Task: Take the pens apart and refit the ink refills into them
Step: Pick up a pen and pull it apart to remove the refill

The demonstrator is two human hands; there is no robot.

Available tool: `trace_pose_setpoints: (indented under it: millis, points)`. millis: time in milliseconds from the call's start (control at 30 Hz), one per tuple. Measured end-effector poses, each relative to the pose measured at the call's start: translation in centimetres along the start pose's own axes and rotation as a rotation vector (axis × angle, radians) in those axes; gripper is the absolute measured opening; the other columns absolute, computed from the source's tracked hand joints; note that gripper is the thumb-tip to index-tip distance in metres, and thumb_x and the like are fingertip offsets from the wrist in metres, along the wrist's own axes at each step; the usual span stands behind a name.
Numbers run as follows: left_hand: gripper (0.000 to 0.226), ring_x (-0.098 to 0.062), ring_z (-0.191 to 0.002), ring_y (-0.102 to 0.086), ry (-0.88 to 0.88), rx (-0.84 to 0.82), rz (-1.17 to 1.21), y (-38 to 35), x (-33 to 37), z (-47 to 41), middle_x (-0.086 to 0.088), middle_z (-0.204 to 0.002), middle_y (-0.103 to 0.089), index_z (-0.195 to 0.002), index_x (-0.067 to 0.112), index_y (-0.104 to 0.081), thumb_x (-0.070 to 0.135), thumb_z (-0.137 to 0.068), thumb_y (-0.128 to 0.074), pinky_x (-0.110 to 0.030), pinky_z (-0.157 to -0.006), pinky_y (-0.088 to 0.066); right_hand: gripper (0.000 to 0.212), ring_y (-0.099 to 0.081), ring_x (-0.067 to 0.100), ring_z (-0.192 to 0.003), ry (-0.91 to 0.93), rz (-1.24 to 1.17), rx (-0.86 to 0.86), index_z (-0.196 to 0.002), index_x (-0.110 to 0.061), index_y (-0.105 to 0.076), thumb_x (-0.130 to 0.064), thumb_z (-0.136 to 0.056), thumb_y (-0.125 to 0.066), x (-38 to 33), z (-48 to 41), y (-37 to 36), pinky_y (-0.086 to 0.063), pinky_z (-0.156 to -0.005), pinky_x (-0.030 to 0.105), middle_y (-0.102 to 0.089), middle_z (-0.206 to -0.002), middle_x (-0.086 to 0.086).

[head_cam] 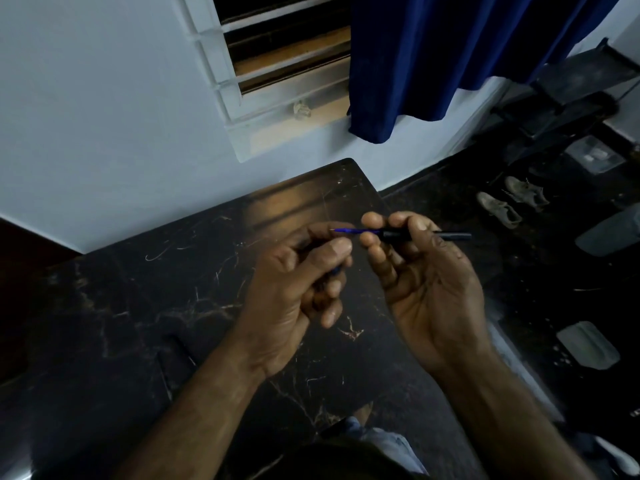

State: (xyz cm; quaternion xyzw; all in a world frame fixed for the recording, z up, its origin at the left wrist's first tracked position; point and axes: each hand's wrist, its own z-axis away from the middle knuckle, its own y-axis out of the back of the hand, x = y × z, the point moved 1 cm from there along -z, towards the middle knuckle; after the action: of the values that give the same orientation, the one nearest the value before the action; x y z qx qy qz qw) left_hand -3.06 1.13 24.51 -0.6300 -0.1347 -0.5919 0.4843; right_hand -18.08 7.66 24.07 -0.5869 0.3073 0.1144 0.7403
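My right hand (419,271) pinches a black pen barrel (450,235) between thumb and fingers, holding it level above the dark marble table (173,306). A thin blue ink refill (353,231) sticks out of the barrel's left end, its tip pointing left. My left hand (298,289) is curled just left of that tip, thumb beside it. A small blue piece (335,270) peeks out between the left fingers; what it is stays hidden.
The table's right edge runs close past my right hand. Beyond it, on the dark floor, lie a pair of shoes (512,202) and grey mats (588,344). A pale wall, a window and a blue curtain (433,64) stand behind the table.
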Motion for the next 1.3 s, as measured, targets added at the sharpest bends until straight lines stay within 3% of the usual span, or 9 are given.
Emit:
trace_pose_setpoints:
  millis: [233,433,533,733,833,967,1067,1233,1300]
  points:
    - [0.009,-0.004,-0.054,-0.054,-0.062,0.156,0.055,-0.6,-1.2,-1.7,0.001,-0.077,-0.063,-0.09,0.016,-0.071,0.02,-0.097,-0.068,-0.018,-0.038,-0.042,0.025,-0.073,0.032,-0.103,0.069,0.091,-0.036,-0.11,0.006,-0.063,-0.01,-0.108,-0.043,-0.2,0.0,1.0,-0.061,-0.085,0.033,-0.069,-0.123,0.029]
    - [0.011,-0.002,-0.05,-0.053,-0.006,0.396,0.203,4.6,-2.1,-5.9,0.009,-0.069,-0.061,-0.092,0.018,-0.067,0.021,-0.103,-0.065,-0.018,-0.039,-0.041,0.028,-0.073,0.032,-0.102,0.167,0.162,0.001,-0.111,0.006,-0.062,-0.009,-0.11,-0.038,-1.5,-0.3,3.4,-0.06,-0.083,0.033,-0.07,-0.121,0.027]
    - [0.018,-0.002,-0.045,-0.049,0.129,0.477,0.055,7.7,-4.3,-9.7,0.008,-0.066,-0.059,-0.084,0.018,-0.066,0.019,-0.102,-0.067,-0.017,-0.038,-0.037,0.029,-0.073,0.031,-0.102,0.156,0.159,0.026,-0.109,0.003,-0.064,-0.009,-0.11,-0.037,-1.8,-0.5,4.5,-0.06,-0.083,0.032,-0.072,-0.119,0.025]
    - [0.018,-0.005,-0.049,-0.034,0.469,0.436,-0.407,11.2,-13.0,-16.4,0.002,-0.073,-0.057,-0.085,0.018,-0.066,0.018,-0.103,-0.065,-0.015,-0.034,-0.025,0.028,-0.074,0.032,-0.1,0.119,0.137,0.065,-0.108,0.004,-0.062,-0.011,-0.109,-0.039,-1.5,-0.8,5.9,-0.06,-0.081,0.032,-0.073,-0.117,0.024]
    - [0.02,0.0,-0.04,-0.039,0.54,0.402,-0.566,12.3,-16.2,-19.1,0.003,-0.072,-0.054,-0.085,0.02,-0.061,0.021,-0.104,-0.065,-0.012,-0.032,-0.022,0.027,-0.074,0.031,-0.099,0.114,0.142,0.095,-0.107,0.003,-0.062,-0.012,-0.107,-0.04,-1.6,-0.6,6.7,-0.06,-0.081,0.032,-0.074,-0.115,0.023]
    - [0.031,-0.003,-0.05,-0.04,0.636,0.357,-0.679,13.3,-18.6,-21.8,0.003,-0.07,-0.047,-0.076,0.022,-0.054,0.021,-0.107,-0.057,-0.011,-0.03,-0.019,0.026,-0.073,0.03,-0.099,0.097,0.162,0.146,-0.107,0.002,-0.062,-0.012,-0.107,-0.04,-2.0,-0.1,8.3,-0.059,-0.081,0.032,-0.074,-0.115,0.022]
    - [0.032,0.002,-0.033,-0.046,0.658,0.363,-0.732,14.1,-19.6,-22.9,0.001,-0.07,-0.048,-0.075,0.019,-0.053,0.016,-0.107,-0.056,-0.009,-0.026,-0.018,0.027,-0.073,0.029,-0.098,0.088,0.179,0.185,-0.106,0.001,-0.062,-0.012,-0.107,-0.039,-2.4,0.2,9.3,-0.059,-0.081,0.031,-0.074,-0.114,0.02]
    - [0.025,0.002,-0.035,-0.052,0.711,0.38,-0.837,15.2,-20.6,-23.3,0.001,-0.074,-0.057,-0.082,0.02,-0.056,0.019,-0.107,-0.057,-0.012,-0.03,-0.023,0.026,-0.073,0.029,-0.097,0.079,0.167,0.204,-0.106,0.002,-0.061,-0.013,-0.107,-0.039,-2.4,0.0,10.0,-0.059,-0.08,0.031,-0.075,-0.113,0.02]
    - [0.024,0.0,-0.048,-0.054,0.745,0.395,-0.843,15.5,-20.9,-23.1,0.004,-0.075,-0.059,-0.084,0.021,-0.056,0.021,-0.108,-0.056,-0.014,-0.035,-0.023,0.025,-0.073,0.03,-0.096,0.076,0.156,0.202,-0.105,0.002,-0.06,-0.013,-0.106,-0.04,-2.2,-0.3,10.0,-0.059,-0.08,0.032,-0.074,-0.112,0.021]
